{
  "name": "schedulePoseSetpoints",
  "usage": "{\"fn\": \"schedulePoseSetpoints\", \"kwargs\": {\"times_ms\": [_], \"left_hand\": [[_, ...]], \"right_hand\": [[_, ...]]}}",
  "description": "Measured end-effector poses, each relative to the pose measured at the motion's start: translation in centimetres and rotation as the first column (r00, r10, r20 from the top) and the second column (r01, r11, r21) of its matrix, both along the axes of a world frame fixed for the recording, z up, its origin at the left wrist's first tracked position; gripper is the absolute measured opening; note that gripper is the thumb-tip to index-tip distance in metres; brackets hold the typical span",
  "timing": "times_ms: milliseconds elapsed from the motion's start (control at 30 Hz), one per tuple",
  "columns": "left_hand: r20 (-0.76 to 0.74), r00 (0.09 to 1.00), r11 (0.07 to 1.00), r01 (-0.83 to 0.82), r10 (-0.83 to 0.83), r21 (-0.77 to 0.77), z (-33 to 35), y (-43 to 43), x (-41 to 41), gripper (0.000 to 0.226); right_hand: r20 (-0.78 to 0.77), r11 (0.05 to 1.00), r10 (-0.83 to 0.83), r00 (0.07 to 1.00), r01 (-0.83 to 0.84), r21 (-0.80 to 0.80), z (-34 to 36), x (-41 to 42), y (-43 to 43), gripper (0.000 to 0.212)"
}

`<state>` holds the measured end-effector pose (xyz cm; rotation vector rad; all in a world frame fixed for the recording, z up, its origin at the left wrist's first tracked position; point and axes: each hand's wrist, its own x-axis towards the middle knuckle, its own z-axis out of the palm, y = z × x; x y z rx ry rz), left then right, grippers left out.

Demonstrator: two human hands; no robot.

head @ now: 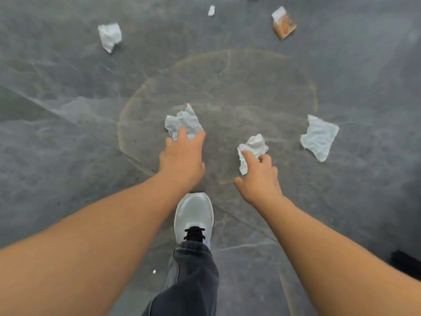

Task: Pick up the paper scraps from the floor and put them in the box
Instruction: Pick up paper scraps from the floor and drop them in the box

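Bare forearms (91,236), a white sneaker (193,210) with black laces (194,233), dark grey jeans (193,283).

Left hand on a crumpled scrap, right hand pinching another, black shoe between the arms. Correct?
No: the head view shows the shoe is white, not black. The left hand touches a crumpled scrap, and the right hand pinches a second scrap, as stated.

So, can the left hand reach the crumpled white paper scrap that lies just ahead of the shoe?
Probably yes. The left hand is stretched out, its fingertips are at the near edge of the crumpled paper scrap, and only bare floor lies around it.
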<state>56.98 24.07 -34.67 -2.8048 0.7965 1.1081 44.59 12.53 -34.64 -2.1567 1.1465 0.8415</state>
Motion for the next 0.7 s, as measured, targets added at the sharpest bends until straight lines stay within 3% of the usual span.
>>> {"fn": "schedulePoseSetpoints", "kwargs": {"times_ms": [167,400,567,700], "left_hand": [[0.043,0.999,0.999,0.030,-0.030,-0.012,-5.1,0.8,3.5,0.067],[-0.027,0.997,0.998,0.069,-0.069,-0.004,-8.6,1.5,3.5,0.023],[-0.041,0.998,0.999,0.049,-0.050,-0.009,-6.4,2.7,0.9,0.017],[-0.005,1.000,0.999,0.030,-0.031,-0.036,-1.8,5.1,-2.9,0.014]], "right_hand": [[-0.014,0.997,0.073,0.997,-0.074,-0.039,-4.3,1.2,1.0,0.057],[-0.013,0.983,0.178,0.984,-0.178,-0.041,-6.6,1.1,0.3,0.030],[0.111,0.991,0.135,0.985,-0.132,-0.036,-5.1,-1.3,0.9,0.019],[0.160,0.975,0.221,0.962,-0.214,-0.059,-1.2,-4.5,2.3,0.012]]}}
